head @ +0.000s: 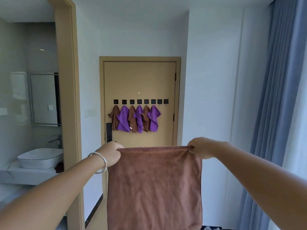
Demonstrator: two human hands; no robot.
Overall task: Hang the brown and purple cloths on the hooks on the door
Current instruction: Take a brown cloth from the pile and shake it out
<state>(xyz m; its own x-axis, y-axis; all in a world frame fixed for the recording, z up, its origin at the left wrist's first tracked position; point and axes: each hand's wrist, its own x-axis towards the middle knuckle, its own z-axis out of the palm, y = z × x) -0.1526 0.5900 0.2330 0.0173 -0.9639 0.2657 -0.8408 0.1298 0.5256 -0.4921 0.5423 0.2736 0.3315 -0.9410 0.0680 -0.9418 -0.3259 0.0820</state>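
Six cloths (136,118) already hung, two hooks (162,101) were free, and left hand (110,153) and right hand (201,147) pinched a brown cloth (154,186) by its corners

Two bare hooks, rightmost in the row

Six hooks (139,101) already hung with cloths (136,119); the free pair (162,101) beside the door (141,80) hinge edge, open space ahead.

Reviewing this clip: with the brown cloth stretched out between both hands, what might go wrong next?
1. The left hand and right hand only pinch the brown cloth by its top corners; regripping may drop it.
2. The two free hooks sit tight beside the hung purple cloth, which could get knocked off.
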